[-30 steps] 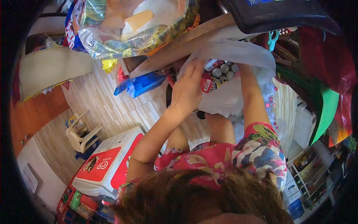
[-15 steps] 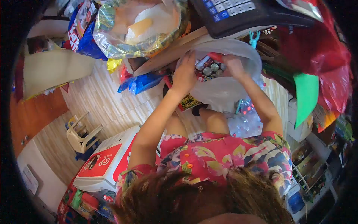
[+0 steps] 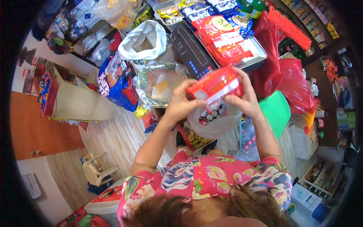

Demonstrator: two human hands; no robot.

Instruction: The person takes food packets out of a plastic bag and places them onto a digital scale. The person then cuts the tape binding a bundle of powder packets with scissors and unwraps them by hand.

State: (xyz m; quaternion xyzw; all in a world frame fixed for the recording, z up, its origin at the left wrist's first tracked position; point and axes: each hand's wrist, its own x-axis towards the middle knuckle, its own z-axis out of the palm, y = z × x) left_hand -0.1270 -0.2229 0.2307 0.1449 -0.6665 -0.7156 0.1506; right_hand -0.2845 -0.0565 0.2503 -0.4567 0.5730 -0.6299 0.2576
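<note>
A shiny red packet with a pale stripe (image 3: 217,85) is held between my two hands. My left hand (image 3: 178,103) grips its left end, with the thumb on the near side. Around the right end are the fingers of my right hand (image 3: 246,94). Just below the packet, a whitish plastic bag (image 3: 206,130) hangs with its mouth open. Several small cans (image 3: 214,113) sit inside it, partly covered by my hands and the packet. Beyond the packet stands a black scale with a keypad (image 3: 191,51). Red and white food packs (image 3: 223,39) lie on or against it.
At left, an open clear bag (image 3: 160,89) and a white bag holding a scoop (image 3: 143,39) stand close by. Red plastic bags (image 3: 297,85) and a green sheet (image 3: 276,113) hang at right. A beige plastic stool (image 3: 98,170) stands on the floor.
My hands have come up out of the white bag and now hold the red packet above it. The view has tilted up, showing more of the counter and the goods beyond the scale.
</note>
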